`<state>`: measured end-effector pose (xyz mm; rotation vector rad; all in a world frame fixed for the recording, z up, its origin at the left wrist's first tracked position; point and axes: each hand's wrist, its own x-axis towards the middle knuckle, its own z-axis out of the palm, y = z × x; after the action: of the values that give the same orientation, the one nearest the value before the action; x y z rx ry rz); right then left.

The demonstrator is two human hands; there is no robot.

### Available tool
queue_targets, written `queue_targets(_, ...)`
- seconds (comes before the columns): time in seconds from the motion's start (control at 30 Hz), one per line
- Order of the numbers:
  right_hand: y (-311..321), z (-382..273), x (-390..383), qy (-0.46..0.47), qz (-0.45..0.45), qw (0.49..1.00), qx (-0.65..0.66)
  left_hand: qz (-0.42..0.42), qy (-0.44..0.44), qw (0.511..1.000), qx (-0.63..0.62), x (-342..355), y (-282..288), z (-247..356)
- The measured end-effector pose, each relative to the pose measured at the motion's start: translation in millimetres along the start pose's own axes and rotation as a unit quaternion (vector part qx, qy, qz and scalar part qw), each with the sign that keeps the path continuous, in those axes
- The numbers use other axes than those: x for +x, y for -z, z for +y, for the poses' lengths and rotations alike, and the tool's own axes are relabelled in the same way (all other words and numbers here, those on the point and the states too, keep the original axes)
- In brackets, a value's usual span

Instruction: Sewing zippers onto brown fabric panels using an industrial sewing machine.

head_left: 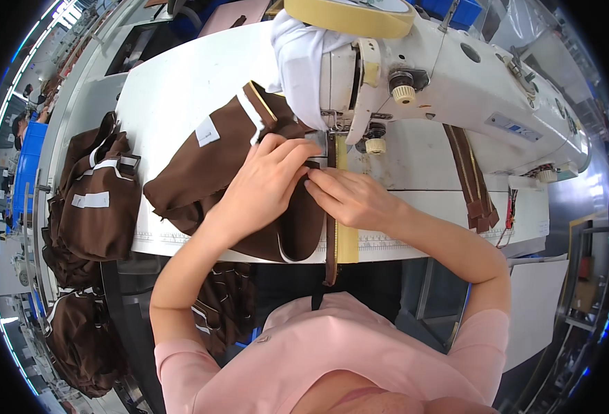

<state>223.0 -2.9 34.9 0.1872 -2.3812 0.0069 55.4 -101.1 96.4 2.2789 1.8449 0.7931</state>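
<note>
Left hand (266, 178) and right hand (355, 198) pinch brown cloth (215, 162), almost touching, near the machine (484, 86). Zip (331, 238) runs under right hand, overhanging bench (180, 69) front edge. More zips (471, 176) lie far right.

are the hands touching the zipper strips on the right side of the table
No, the left hand and right hand meet at the brown fabric, while the zipper strips lie apart to their right.

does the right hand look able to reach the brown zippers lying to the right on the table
Probably yes, once the right hand leaves the brown fabric: the lower ends of the brown zippers lie uncovered on the white table, with nothing visible standing between.
</note>
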Motion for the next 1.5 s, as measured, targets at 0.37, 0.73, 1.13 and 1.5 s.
queue_targets(0.37,-2,6,-19,-0.092,-0.09,0.989,-0.068,-0.103,0.151,0.97,-0.162,29,-34,-47)
queue_targets(0.73,4,-1,-15,-0.112,-0.089,0.989,-0.048,-0.055,0.118,0.991,-0.018,20,-33,-32)
queue_targets(1.13,7,-5,-12,-0.17,-0.125,0.977,-0.011,-0.04,0.015,0.999,0.032,17,-37,-47)
queue_targets(1.5,5,-5,-13,-0.164,-0.088,0.981,-0.052,-0.107,0.032,0.99,0.085,17,-38,-43)
